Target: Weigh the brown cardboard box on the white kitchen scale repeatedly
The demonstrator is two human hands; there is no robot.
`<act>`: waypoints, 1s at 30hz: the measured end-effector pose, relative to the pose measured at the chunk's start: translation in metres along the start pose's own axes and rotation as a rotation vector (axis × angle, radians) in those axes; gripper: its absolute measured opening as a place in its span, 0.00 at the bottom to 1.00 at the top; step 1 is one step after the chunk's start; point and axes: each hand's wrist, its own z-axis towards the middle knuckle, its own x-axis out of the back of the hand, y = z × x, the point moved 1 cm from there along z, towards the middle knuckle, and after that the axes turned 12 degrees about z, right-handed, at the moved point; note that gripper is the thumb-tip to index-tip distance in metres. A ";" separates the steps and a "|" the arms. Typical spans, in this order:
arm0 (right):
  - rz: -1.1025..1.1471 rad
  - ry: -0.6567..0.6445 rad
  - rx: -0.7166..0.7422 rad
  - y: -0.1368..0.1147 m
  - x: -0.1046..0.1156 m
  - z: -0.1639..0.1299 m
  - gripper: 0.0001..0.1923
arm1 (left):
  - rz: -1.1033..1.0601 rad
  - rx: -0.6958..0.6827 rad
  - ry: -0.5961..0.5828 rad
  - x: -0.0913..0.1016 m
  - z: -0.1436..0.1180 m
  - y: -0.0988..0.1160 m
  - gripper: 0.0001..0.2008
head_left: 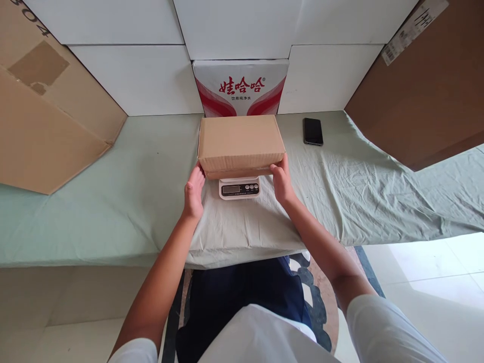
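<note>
The small carton [242, 138] is showing matt cardboard, its near face displaying fine ridges. The scale [239, 189] is presenting smooth plastic. Farther off, to the right, the phone [313, 131] is showing a glossy face. The cloth [151, 176] is displaying a matt finish, wrinkling rougher at right. The far printed box [242, 106] is showing smooth card. The left carton [56, 136] and right carton [416, 96] are presenting matt cardboard. The floor tiles [434, 267] are reflecting light, appearing glossy.
</note>
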 end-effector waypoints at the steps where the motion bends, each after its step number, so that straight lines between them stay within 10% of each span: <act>1: 0.006 0.002 -0.002 -0.001 0.000 0.000 0.34 | 0.001 0.003 0.001 0.000 0.000 0.000 0.47; 30: 0.132 0.160 -0.058 0.003 0.017 0.004 0.41 | 0.012 -0.001 0.074 0.016 0.007 0.001 0.48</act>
